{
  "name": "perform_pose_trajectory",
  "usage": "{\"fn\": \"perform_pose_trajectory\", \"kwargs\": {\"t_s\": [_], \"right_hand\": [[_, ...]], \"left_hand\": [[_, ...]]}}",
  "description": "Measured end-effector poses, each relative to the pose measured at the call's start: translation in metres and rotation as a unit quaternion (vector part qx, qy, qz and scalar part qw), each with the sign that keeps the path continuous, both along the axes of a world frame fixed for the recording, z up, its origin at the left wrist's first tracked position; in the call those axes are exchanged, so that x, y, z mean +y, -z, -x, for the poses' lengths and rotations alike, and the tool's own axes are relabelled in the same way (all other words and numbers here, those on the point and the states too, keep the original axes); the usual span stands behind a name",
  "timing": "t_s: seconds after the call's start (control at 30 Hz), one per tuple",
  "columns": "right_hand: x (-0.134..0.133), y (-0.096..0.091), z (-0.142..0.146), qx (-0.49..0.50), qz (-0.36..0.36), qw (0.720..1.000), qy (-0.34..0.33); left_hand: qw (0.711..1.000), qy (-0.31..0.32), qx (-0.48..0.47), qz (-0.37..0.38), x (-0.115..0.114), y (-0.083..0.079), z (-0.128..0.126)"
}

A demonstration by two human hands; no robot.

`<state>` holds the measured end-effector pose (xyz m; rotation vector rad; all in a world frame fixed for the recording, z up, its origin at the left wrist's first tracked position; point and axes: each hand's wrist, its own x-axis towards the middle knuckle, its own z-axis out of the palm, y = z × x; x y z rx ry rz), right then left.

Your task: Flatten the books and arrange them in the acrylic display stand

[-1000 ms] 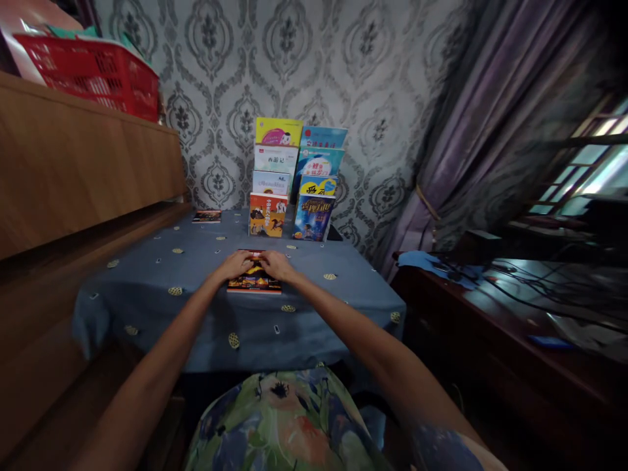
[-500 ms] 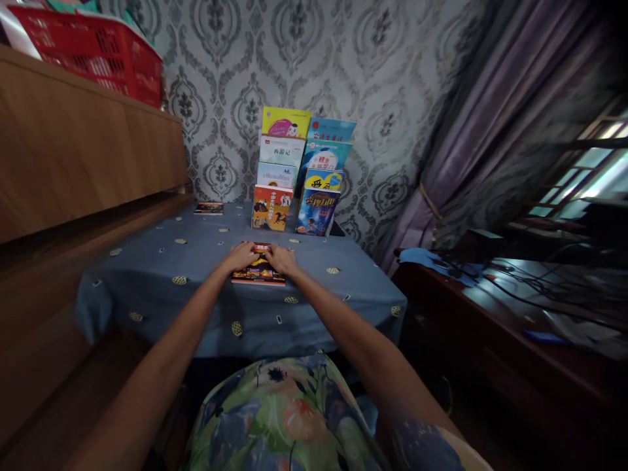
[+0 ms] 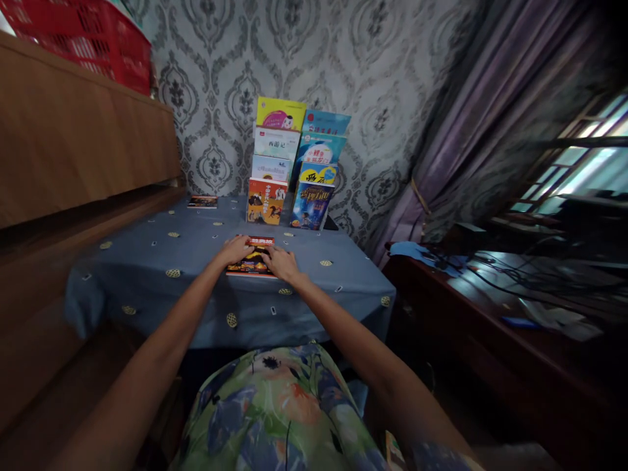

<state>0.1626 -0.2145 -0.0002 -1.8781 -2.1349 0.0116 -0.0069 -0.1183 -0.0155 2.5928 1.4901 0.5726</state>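
Observation:
A dark book (image 3: pixel 252 267) with a red title band and orange pictures lies flat near the front of the blue-clothed table. My left hand (image 3: pixel 235 250) rests on its left side, thumb reaching over the cover. On the right side, my right hand (image 3: pixel 281 262) lies across the cover with its fingers stretched inward. Both hands touch the book and look open; their outer fingers are partly hidden. Behind it stand two stepped columns of upright books, an orange book (image 3: pixel 265 202) fronting the left one and a dark blue book (image 3: pixel 312 205) the right one.
Another dark book (image 3: pixel 203 202) lies at the table's back left. A wooden cabinet (image 3: pixel 83 124) with a red basket (image 3: pixel 98 42) on top borders the left. To the right, cables and papers cover a dark desk (image 3: pixel 441 291) beside a purple curtain (image 3: pixel 451 144).
My right hand has slid slightly down the book's right side and turned its fingers inward, baring more of the red title band. My left hand stays at the left side. The view has shifted slightly.

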Motion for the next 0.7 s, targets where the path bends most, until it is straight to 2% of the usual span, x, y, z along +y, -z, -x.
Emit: {"fn": "perform_pose_trajectory", "kwargs": {"t_s": [0.3,0.57,0.7], "right_hand": [[-0.006,0.008,-0.006,0.022,0.016,0.998,-0.049],[-0.014,-0.001,-0.027,0.047,0.05,0.983,-0.169],[-0.013,-0.003,-0.035,0.082,0.051,0.973,-0.208]], "left_hand": [[1.0,0.001,-0.009,-0.004,0.004,0.004,0.001],[1.0,0.002,-0.012,-0.019,0.0,0.001,0.003],[1.0,0.001,-0.008,-0.028,0.001,0.002,0.004]]}}
